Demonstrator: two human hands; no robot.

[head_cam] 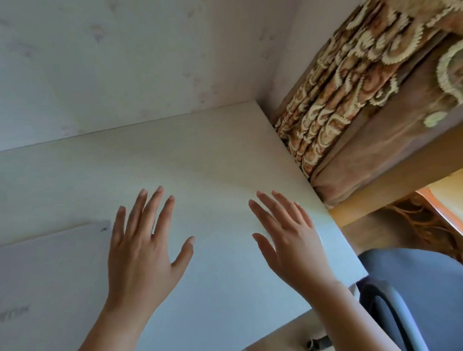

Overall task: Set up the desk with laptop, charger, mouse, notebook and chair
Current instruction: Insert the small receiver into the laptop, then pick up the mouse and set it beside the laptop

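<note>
Both grips spread flat and empty over the desk (pixel 209 155), the left hand (pixel 144 246) nearer the closed laptop (pixel 39 287) at nine o'clock, long axis left-right, the right hand (pixel 291 242) nearer the chair (pixel 427 284) at four.

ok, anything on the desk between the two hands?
Nothing: in the head view only bare white desk top shows between the open left hand and open right hand.

white desk (pixel 185 162); blue chair (pixel 427 284); brown scroll-patterned curtain (pixel 356 88)

White desk (pixel 195 156) in the wall corner
A closed pale laptop (pixel 44 278) lies flat on it — at the desk's left part, well apart from its right edge.
</note>
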